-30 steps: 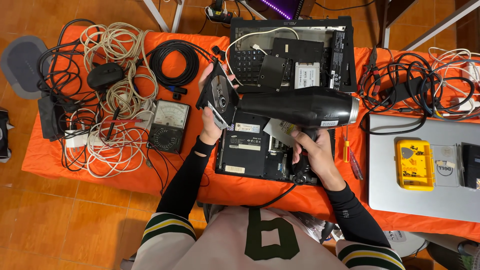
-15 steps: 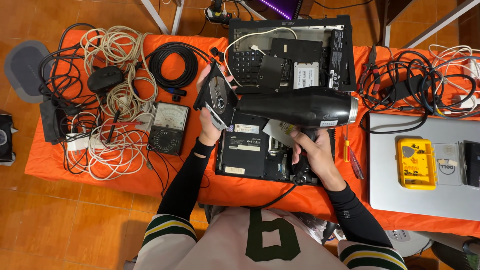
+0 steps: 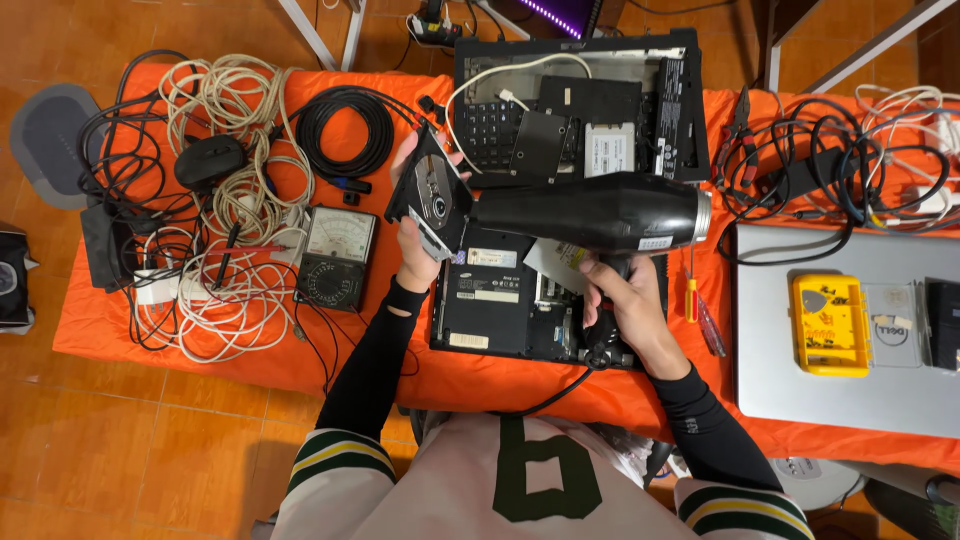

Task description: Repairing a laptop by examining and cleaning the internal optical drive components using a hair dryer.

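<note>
Black hair dryer (image 3: 590, 212) gripped in right hand (image 3: 625, 300), aimed at optical drive (image 3: 432, 190) pinched in left hand (image 3: 418, 245), tilted slightly more upright than before, above orange table's (image 3: 130, 330) near edge.

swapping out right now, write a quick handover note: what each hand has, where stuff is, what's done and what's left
Left hand: holds the disc drive up, tilted, above the open laptop.
Right hand: grips the black hair dryer by its handle, nozzle aimed at the drive.
Done: laptop bottom is off, drive is out.
Left: the drive is not back in the laptop; parts lie loose on the orange table.
</note>
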